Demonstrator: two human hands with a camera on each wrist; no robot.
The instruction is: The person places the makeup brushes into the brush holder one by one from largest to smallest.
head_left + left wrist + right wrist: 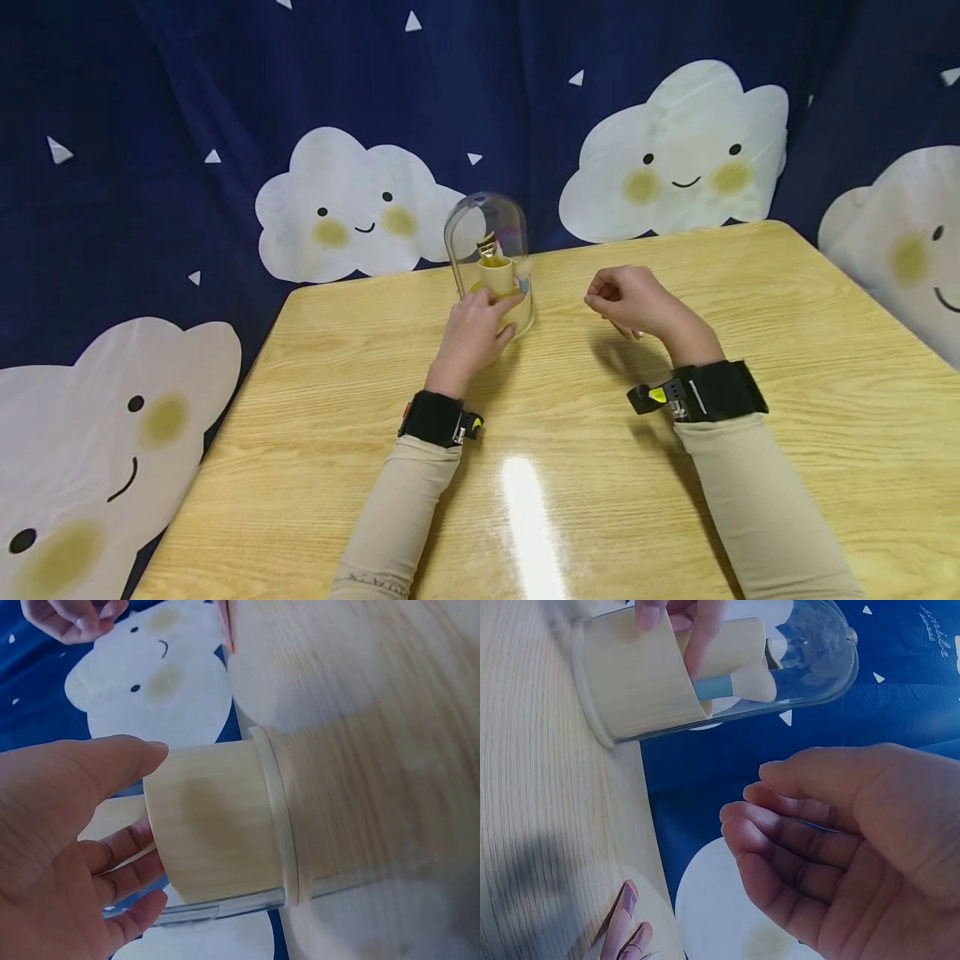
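Note:
A brush holder (521, 312) stands on the table, with a cream cup-like base and a clear dome. Inside it are a smaller cream cup (497, 273), a brush with a metal ferrule (488, 249) and a white-bristled brush (751, 682) with a light-blue part. My left hand (474, 329) reaches in at the holder's front. Its thumb lies at the base's rim, and one rather straight finger points inside, beside the blue part; whether they touch is unclear. To the right, above the table, my right hand (633, 298) hangs with loosely curled fingers around nothing.
The light wooden table (337, 400) extends around the holder. Behind it hangs a dark blue curtain (225, 75) with smiling clouds. Pinkish finger-like shapes (621, 922) show low in the right wrist view; I cannot tell what they are.

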